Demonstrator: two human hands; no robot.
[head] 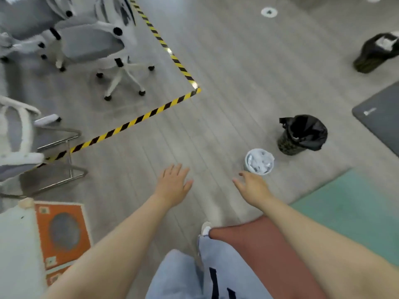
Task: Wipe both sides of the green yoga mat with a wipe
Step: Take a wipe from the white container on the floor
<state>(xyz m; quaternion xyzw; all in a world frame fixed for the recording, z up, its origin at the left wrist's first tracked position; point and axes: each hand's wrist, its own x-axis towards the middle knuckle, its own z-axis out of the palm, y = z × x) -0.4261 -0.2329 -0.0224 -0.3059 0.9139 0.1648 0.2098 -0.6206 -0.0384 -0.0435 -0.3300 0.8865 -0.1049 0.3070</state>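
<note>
Bare, straight fingers (pixel 176 169) of the left hand (pixel 173 186) are spread a little apart above the grey plank floor (pixel 226 72), holding nothing. The right hand (pixel 251 186) reaches forward with its fingers loosely apart and slightly bent, also holding nothing; its fingertips lie just beside the near rim of a white tub of wipes (pixel 259 161), and whether they touch it cannot be told. Just behind and to the right of the tub stands a small bin lined with a black bag (pixel 302 134). To the right of the right forearm lies the green yoga mat (pixel 349 212), flat on the floor, only its near left corner region in view; its visible long edge runs from lower left up to the right, so its long axis seems to point toward the upper right, out of view. A reddish-brown mat or cloth (pixel 265 251) lies under the right arm, against the green mat's left edge. A dark grey mat (pixel 380 113) lies at the right edge, well apart, and a second black-bagged bin (pixel 377 52) stands beyond it. Yellow-and-black tape (pixel 138 120) marks a corner on the floor; behind it stand white-and-grey office chairs (pixel 92 46). At lower left lies an orange box (pixel 62 231). The person's pale blue trouser legs (pixel 194 275) and a white shoe (pixel 206 228) show at the bottom.
</note>
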